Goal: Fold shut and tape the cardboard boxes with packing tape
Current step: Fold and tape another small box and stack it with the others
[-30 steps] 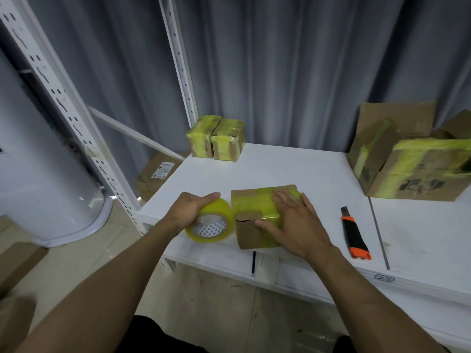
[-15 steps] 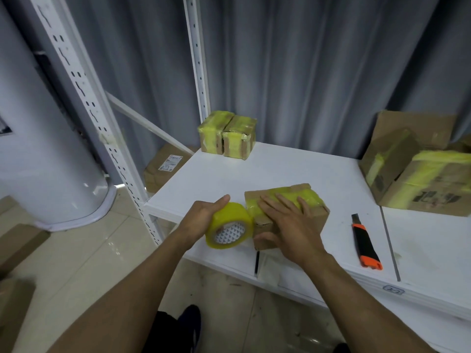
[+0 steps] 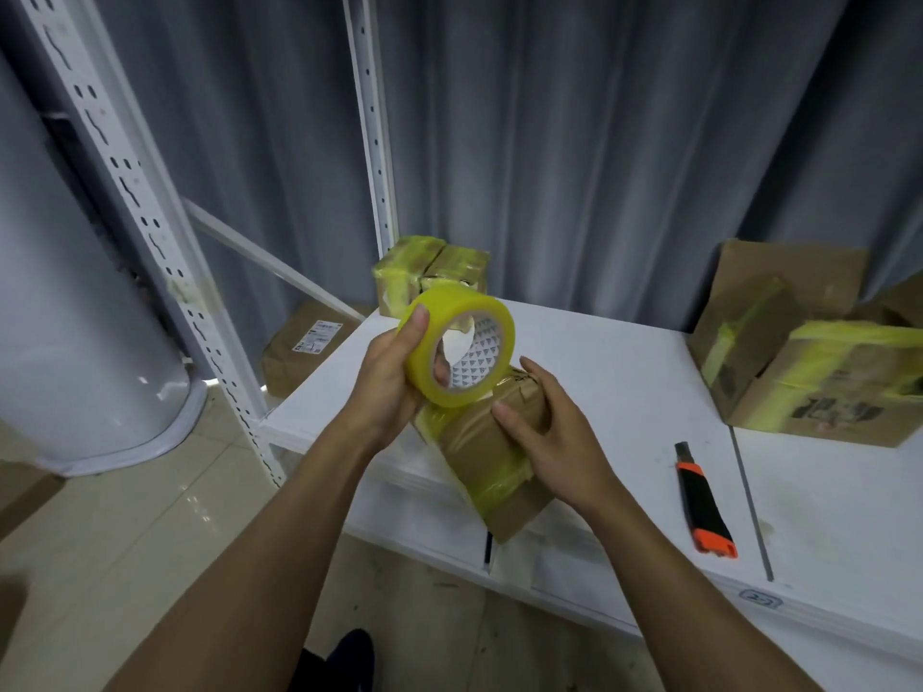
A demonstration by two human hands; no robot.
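Head view: the left hand (image 3: 384,392) grips the tape roll (image 3: 492,319), thumb on its outside and fingers through the core, raised just above the small box (image 3: 479,452). The right hand (image 3: 557,434) curls over that box, which is tilted at the front edge of the table (image 3: 624,372). I judge the taping is midway; next, the tape must be pulled over a bare face. The print on the roll's core and the white label (image 3: 317,337) are not readable

Bare left forearm (image 3: 279,531), bare right forearm (image 3: 664,556); possibly a dark shoe (image 3: 352,651).
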